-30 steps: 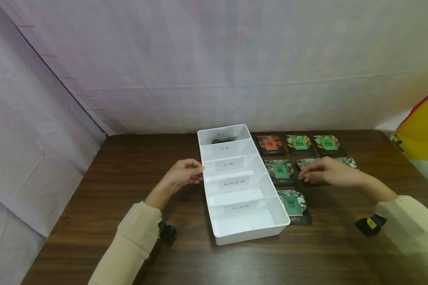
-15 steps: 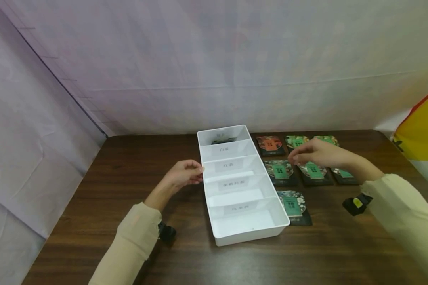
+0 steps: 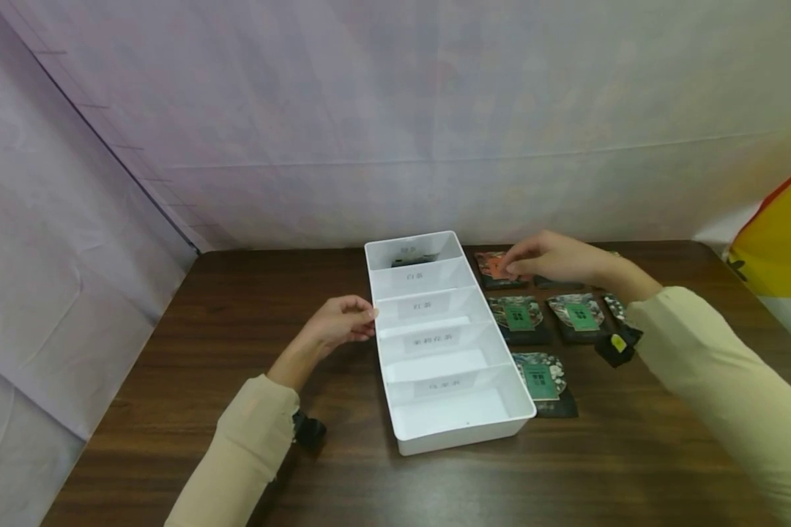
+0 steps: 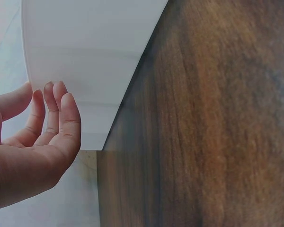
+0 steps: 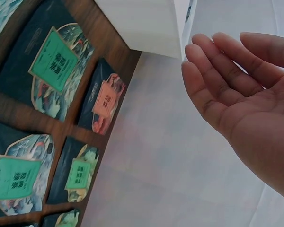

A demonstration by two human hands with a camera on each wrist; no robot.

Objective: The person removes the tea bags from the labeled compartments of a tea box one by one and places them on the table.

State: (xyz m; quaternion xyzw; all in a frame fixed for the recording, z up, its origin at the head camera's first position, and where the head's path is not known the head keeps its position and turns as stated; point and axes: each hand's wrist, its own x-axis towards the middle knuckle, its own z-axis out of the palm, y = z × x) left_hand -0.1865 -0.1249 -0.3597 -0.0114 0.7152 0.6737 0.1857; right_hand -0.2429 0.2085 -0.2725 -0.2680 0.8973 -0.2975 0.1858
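Note:
My left hand (image 3: 339, 322) is at the left long side of a white divided box (image 3: 461, 439), thumb and forefinger pinching its rim. In the left wrist view the thumb is right at the rim, the other fingers bent along the outer wall. My right hand (image 3: 556, 258) hovers over the back row of packets, holding nothing, fingers loosely bent. Under its fingertips in the head view lies a dark packet with an orange label (image 3: 491, 263). Beside that, a dark packet with a green label (image 5: 77, 174) is mostly hidden by the hand in the head view.
Several larger dark packets with green labels lie right of the box, including a middle packet (image 3: 517, 316) and a front packet (image 3: 540, 380). Something dark (image 3: 414, 260) sits in the box's far compartment. A pale cloth (image 3: 428, 146) hangs along the table's back edge.
My right hand has moved left and toward the back, from the middle-row packets to over the back row, with nothing in it. My left hand and the box have stayed put.

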